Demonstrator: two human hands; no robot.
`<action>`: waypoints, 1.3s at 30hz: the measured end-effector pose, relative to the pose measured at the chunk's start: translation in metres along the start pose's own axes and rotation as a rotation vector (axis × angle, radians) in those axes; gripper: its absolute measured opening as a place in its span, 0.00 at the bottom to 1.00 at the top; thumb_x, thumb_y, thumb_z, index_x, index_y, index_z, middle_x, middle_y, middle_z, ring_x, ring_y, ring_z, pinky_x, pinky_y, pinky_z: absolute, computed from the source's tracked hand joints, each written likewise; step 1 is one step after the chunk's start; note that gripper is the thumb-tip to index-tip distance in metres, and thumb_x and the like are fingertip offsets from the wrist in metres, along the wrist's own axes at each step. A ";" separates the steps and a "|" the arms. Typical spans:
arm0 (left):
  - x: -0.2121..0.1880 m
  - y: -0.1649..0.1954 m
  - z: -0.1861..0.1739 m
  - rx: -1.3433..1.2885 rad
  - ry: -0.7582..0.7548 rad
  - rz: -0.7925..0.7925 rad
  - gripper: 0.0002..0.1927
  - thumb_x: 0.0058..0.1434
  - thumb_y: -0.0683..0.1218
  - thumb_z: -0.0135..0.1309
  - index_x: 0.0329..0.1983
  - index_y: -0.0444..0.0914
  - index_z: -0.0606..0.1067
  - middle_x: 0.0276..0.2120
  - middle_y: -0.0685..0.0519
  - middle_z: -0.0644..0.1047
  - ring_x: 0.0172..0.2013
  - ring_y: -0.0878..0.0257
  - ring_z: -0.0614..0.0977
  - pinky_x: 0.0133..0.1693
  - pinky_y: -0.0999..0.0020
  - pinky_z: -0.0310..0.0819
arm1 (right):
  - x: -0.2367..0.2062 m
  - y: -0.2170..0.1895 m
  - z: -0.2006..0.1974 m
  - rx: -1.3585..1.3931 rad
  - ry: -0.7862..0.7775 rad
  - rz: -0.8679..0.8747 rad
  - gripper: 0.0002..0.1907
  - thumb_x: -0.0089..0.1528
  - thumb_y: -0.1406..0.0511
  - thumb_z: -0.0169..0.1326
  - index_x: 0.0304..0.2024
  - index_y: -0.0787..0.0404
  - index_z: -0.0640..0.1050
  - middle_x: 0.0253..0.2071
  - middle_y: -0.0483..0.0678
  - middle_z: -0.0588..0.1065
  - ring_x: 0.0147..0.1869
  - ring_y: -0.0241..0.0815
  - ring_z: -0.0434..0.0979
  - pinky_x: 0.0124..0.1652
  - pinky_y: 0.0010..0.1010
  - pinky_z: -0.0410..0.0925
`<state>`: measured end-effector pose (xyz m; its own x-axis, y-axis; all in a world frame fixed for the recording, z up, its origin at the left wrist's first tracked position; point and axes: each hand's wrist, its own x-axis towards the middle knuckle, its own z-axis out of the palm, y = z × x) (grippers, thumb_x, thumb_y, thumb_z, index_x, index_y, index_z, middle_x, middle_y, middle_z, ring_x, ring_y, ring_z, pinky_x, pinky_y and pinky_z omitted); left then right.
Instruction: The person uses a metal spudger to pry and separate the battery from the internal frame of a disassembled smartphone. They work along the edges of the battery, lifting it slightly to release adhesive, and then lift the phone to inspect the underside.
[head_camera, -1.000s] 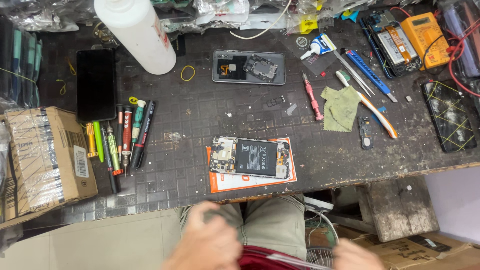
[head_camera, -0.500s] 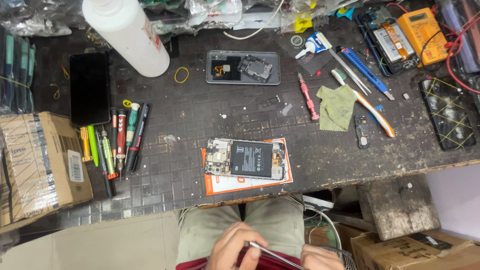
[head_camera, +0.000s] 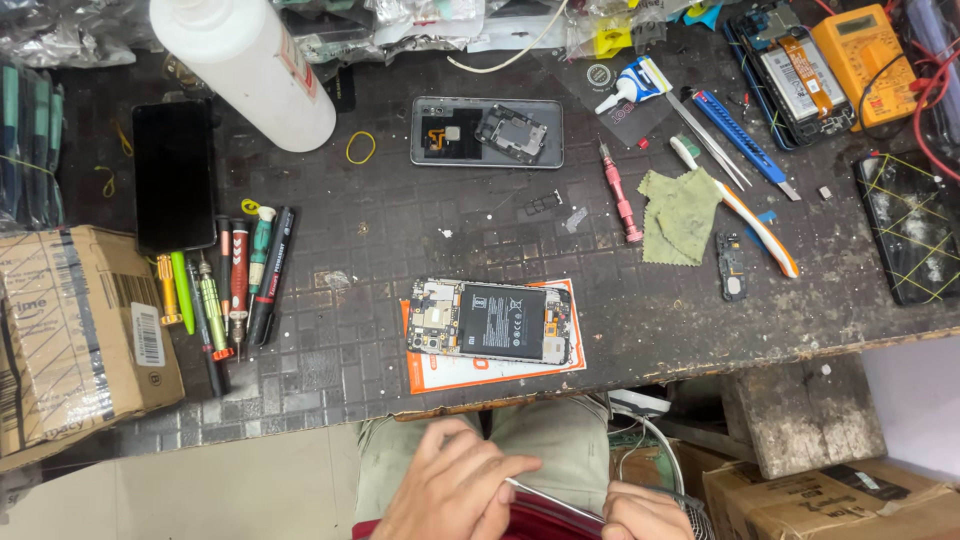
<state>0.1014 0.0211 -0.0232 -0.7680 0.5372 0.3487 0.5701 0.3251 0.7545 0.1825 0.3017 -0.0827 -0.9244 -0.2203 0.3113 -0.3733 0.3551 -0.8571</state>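
Note:
Below the bench edge, over my lap, my left hand (head_camera: 455, 490) and my right hand (head_camera: 645, 512) hold a thin silvery metal tool (head_camera: 555, 500) between them. The left fingers pinch its near tip and the right hand grips the other end. On the bench above them lies an opened phone (head_camera: 490, 320) with its battery and boards exposed, resting on an orange and white card (head_camera: 440, 372). Farther back sits a grey phone back cover (head_camera: 450, 132) with a small board in it. Neither hand touches the phones.
White bottle (head_camera: 250, 70) at back left, black phone (head_camera: 175, 175) beside it. A row of screwdrivers and pens (head_camera: 225, 285) and a cardboard box (head_camera: 80, 330) sit at left. At right are a pink screwdriver (head_camera: 620, 195), green cloth (head_camera: 680, 215), toothbrush (head_camera: 750, 215) and orange multimeter (head_camera: 865, 60).
My hands have come up further into view and closer together, and the thin metal tool now shows between them. The things on the bench have not moved.

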 end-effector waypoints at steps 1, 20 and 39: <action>-0.002 -0.002 -0.003 0.027 -0.032 0.022 0.13 0.58 0.41 0.53 0.45 0.38 0.81 0.28 0.53 0.74 0.37 0.58 0.79 0.53 0.53 0.67 | 0.003 -0.001 -0.003 0.016 -0.018 -0.048 0.23 0.63 0.63 0.58 0.17 0.61 0.63 0.16 0.45 0.62 0.19 0.36 0.64 0.20 0.31 0.56; -0.067 -0.044 0.006 -0.654 -0.277 -0.445 0.14 0.62 0.31 0.53 0.50 0.34 0.74 0.17 0.59 0.55 0.18 0.71 0.65 0.58 0.46 0.78 | 0.031 0.015 -0.017 0.280 -0.540 -0.200 0.14 0.66 0.67 0.54 0.26 0.66 0.70 0.27 0.53 0.68 0.31 0.47 0.75 0.33 0.34 0.73; -0.014 -0.008 -0.099 0.264 0.161 -0.088 0.12 0.48 0.41 0.55 0.13 0.46 0.67 0.15 0.65 0.71 0.21 0.75 0.76 0.68 0.28 0.40 | 0.006 0.014 -0.114 0.088 -0.084 0.007 0.22 0.68 0.58 0.50 0.22 0.63 0.71 0.22 0.50 0.71 0.25 0.39 0.74 0.26 0.30 0.70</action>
<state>0.0788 -0.0666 0.0206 -0.8422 0.3745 0.3877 0.5389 0.5668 0.6231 0.1633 0.4093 -0.0458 -0.9157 -0.2951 0.2726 -0.3550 0.2765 -0.8931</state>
